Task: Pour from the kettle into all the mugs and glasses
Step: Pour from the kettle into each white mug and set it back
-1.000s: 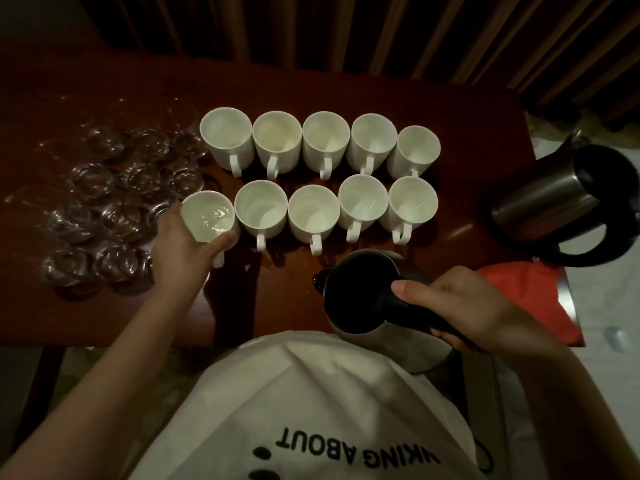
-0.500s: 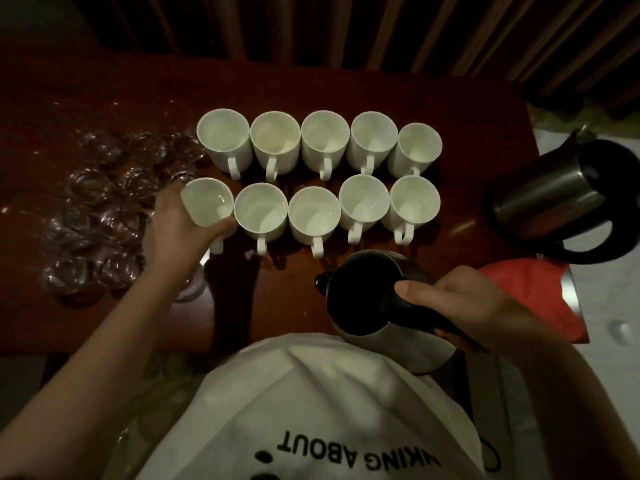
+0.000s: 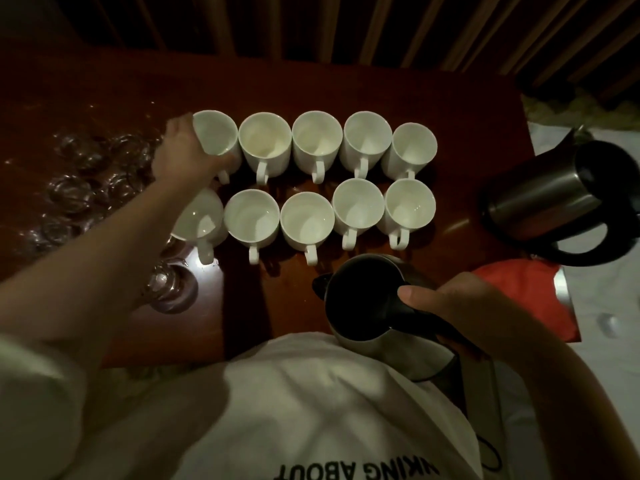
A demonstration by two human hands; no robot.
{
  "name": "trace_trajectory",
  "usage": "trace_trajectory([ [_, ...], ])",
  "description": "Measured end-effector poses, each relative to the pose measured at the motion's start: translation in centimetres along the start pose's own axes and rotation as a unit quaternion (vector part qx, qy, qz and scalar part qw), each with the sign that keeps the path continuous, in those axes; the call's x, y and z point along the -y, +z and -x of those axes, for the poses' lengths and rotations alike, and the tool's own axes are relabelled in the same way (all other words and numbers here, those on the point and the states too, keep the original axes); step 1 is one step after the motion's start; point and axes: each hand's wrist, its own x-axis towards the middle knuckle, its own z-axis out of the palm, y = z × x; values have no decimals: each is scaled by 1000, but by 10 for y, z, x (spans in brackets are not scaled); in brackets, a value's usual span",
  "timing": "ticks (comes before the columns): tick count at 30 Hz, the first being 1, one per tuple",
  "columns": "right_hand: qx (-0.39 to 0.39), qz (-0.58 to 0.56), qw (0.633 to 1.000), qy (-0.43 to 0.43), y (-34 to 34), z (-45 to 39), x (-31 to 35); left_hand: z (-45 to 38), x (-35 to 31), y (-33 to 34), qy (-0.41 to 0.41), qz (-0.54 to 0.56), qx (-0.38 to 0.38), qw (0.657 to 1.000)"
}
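Kettle [image 3: 374, 306]: steel body, black handle and rim, lid open, held upright at the near edge of the counter [image 3: 346, 88], just in front of the near row of mugs and close against the person's white shirt [image 3: 311, 393]. Spout points left.

Right hand [image 3: 460, 310]: closed around the kettle's black handle, thumb lying along its top.

Mugs: ten, white, upright, handles toward the person, in two rows of five at the middle of the counter. Far row [image 3: 317, 140] and near row [image 3: 306, 220] stand close, neighbours touching or nearly so. Contents cannot be told in the dim light.

Left hand [image 3: 183, 150]: reaching across the near row, wrapped around the side of the far-left mug [image 3: 216, 136] of the far row, fingers behind it, thumb at its front near the handle. The forearm passes over the near-left mug [image 3: 199, 220].

Glasses [image 3: 86, 174]: clear, grouped on the left part of the counter beside the mugs; number unclear. One glass [image 3: 171, 289] stands apart near the front edge, partly under the left forearm.

Second kettle [image 3: 561, 199]: steel and black, off the right end of the counter, on a pale surface.

Red cloth [image 3: 526, 292]: at the counter's right near corner, beside the right hand.
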Motion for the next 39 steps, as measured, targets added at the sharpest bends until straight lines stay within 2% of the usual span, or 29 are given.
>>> trace_trajectory([
  [1,14,5,1000,-27,2,2,2,-5,-1,0,-5,-15,12,1000],
  [3,-52,4,996,-76,1,-5,-10,-11,-3,1,-13,-30,26,999],
  [5,-35,-23,999,-13,-1,-5,-9,-15,-4,2,-21,-31,28,999],
  [9,-36,-1,999,-20,-2,-4,-7,-14,-5,3,-30,-26,3,999],
  [14,-22,0,999,-34,-3,-9,-14,-1,-5,-3,16,-35,-51,998],
  [16,-43,-5,993,-108,-9,-10,-11,8,-8,-8,29,-21,-73,997],
  [17,23,-22,996,-85,-12,-11,-8,14,-11,-12,37,-13,-83,996],
  [18,2,58,990,-127,-15,-13,-17,20,-14,-16,48,-6,-93,995],
  [20,1,97,981,-166,-11,-17,-24,34,-20,-25,68,12,-111,991],
  [22,27,79,991,-103,-6,-4,-9,51,-25,-34,85,36,-125,988],
  [23,27,-1,998,-63,-5,-4,-5,61,-27,-38,92,52,-128,986],
  [25,-51,-49,997,-34,1,-6,-9,81,-29,-45,105,79,-122,984],
  [27,-31,-75,996,24,1,-6,-17,101,-30,-50,120,100,-104,982],
  [32,-34,-63,997,2,1,0,-15,156,-27,-51,126,167,-56,976],
  [39,-40,-71,997,-1,3,5,-15,207,-8,-32,134,169,10,976],
])
